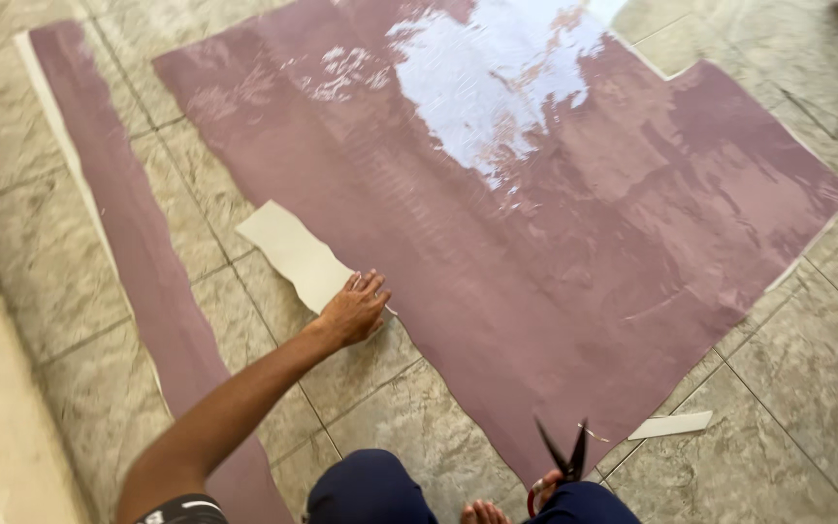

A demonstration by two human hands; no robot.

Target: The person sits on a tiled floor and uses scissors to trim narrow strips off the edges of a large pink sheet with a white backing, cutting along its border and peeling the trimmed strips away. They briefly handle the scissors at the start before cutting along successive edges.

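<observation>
Scissors (pixel 563 452) in right hand (pixel 547 482); left hand (pixel 353 309) on offcut (pixel 295 252).

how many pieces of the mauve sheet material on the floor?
2. The big sheet fills the middle and right, under the scissors. A long narrow strip lies along the left, apart from it. More could lie out of frame.

- The big sheet (pixel 535 252) is glossy mauve, with a white glare patch toward its far edge and a thin cream border showing along its right edge.
- The long strip (pixel 138 252) near the floor's left edge is the same mauve, edged in cream.
- The folded-back flap (pixel 293 254) under the left hand (pixel 353 311) is plain cream.
- A small offcut (pixel 669 424) is off-white.
- The scissors (pixel 563 456) have black blades and a red handle.
- The floor tiles (pixel 788 417) are marbled grey-beige with darker grout lines.
- The trousers (pixel 370 490) are navy.
</observation>
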